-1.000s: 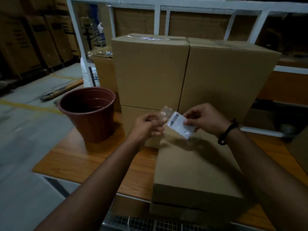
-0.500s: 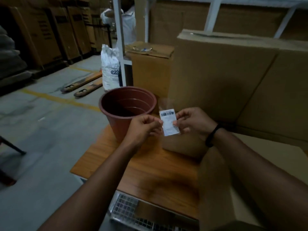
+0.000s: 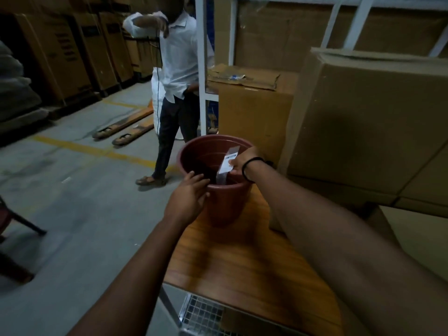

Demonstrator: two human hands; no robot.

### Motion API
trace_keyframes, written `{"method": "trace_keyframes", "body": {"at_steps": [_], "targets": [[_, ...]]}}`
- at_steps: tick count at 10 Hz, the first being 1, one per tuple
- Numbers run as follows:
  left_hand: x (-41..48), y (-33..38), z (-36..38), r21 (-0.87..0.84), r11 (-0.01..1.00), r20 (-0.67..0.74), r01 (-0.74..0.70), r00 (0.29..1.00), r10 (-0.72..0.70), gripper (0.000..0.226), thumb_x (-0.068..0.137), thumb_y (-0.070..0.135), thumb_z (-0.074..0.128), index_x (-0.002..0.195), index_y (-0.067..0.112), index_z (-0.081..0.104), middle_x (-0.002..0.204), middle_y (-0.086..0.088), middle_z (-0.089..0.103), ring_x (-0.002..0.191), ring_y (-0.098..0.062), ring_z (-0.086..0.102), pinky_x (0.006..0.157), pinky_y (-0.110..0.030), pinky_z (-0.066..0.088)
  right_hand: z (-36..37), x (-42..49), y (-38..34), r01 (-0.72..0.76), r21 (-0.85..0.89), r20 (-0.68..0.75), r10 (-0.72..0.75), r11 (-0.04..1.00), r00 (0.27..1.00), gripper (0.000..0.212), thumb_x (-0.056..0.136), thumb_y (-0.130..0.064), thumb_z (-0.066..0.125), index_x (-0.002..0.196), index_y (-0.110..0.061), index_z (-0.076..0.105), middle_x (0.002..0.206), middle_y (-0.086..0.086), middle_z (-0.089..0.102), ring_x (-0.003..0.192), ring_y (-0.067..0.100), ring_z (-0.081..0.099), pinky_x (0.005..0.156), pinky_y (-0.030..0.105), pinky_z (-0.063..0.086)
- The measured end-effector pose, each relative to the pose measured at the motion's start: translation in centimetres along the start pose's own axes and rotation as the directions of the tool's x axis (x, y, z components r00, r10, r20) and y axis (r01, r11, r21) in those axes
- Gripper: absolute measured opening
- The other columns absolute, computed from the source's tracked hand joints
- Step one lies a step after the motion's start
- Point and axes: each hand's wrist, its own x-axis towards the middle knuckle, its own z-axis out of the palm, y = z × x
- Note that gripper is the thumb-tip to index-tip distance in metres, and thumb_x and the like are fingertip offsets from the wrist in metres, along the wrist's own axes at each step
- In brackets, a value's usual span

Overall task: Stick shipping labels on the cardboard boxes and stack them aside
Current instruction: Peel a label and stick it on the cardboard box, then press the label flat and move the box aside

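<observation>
Dim warehouse, wooden tabletop [image 3: 242,263]: the right hand [image 3: 243,162] fingers pinched the label [image 3: 229,163] over the pot [image 3: 225,209], its clear strip hanging inside. The left hand [image 3: 188,198], pinching it too a moment earlier, had let go, fingers straight by the rim. Probably shedding backing; boxes [image 3: 363,122] awaited sticking.

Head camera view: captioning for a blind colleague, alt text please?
The right hand pinches a white barcode label on a clear strip over the mouth of a brown pot, the open left hand at its near rim. The pot stands on a wooden table beside cardboard boxes; a person stands on the floor behind.
</observation>
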Motion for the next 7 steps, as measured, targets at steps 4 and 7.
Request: {"method": "trace_keyframes", "body": {"at_steps": [4, 7], "targets": [[0.3, 0.6, 1.5, 0.107, 0.992, -0.009, -0.07, 0.997, 0.072, 0.043, 0.094, 0.03, 0.061, 0.134, 0.013, 0.059, 0.149, -0.014, 0.046, 0.145, -0.032, 0.028, 0.119, -0.047, 0.019, -3.6, -3.2, 0.1, 0.049, -0.032, -0.031, -0.05, 0.998, 0.998, 0.032, 0.092, -0.008, 0.062, 0.122, 0.001, 0.059, 0.115, 0.021, 0.066, 0.097, 0.029, 0.069, 0.078, 0.036, 0.06], [-1.7, 13.8, 7.5, -0.133, 0.916, 0.013, -0.377, 0.924, 0.382, 0.043, 0.093, 0.025, 0.064, 0.133, 0.012, 0.06, 0.147, -0.011, 0.049, 0.143, -0.025, 0.034, 0.12, -0.04, 0.015, -18.5, -13.5, 4.4, 0.157, -0.258, -0.05, -0.175, 0.953, 0.983, 0.01, 0.093, -0.018, 0.063, 0.102, -0.014, 0.065, 0.102, 0.01, 0.068, 0.088, 0.018, 0.069, 0.077, 0.031, 0.059]]}}
